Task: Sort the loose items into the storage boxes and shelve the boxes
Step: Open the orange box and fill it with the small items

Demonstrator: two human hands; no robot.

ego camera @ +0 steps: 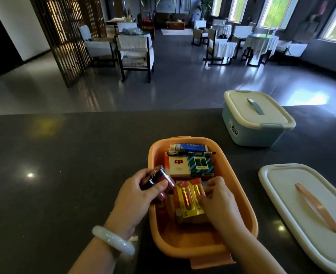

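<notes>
Head view, left hand gripping dark jar, right hand pinching yellow battery pack (marked AA), orange box.

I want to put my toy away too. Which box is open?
The orange box in front of the person is open; its white lid lies beside it on the counter. The blue box farther back has its lid on.

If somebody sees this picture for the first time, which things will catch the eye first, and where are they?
First the open orange box in the middle of the dark counter, full of small packs, with both hands over it: the left hand holds a dark roll, the right hand touches a yellow battery pack. A white lid lies to the right, and a closed blue box stands behind.
</notes>
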